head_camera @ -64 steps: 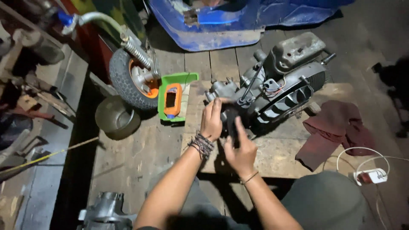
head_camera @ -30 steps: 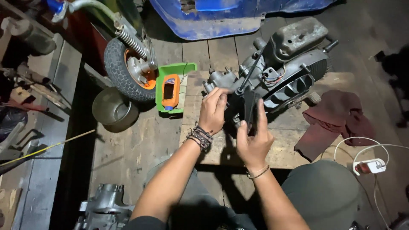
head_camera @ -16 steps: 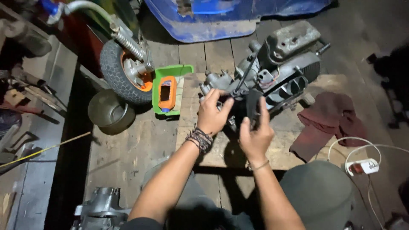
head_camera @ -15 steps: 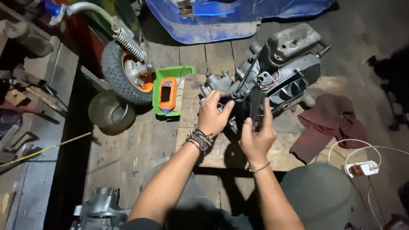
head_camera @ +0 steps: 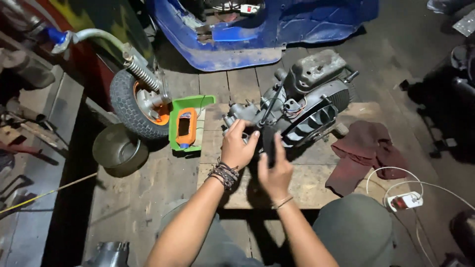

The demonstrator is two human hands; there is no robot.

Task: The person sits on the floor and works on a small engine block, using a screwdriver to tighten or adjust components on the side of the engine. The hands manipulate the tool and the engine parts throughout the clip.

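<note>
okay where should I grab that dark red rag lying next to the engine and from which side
Pinch the raised fold near the middle of the rag, coming straight down from above. It lies crumpled and flat on the board, so its bunched ridge gives fingers something to catch; nothing lies on top of it.

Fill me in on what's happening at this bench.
A person sits over a small grey engine lying on a wooden board. The left hand grips the engine's near end, while the right hand holds a dark part up against it. A green tray with an orange item sits to the left beside a small wheel, and a dark red rag lies to the right.
</note>
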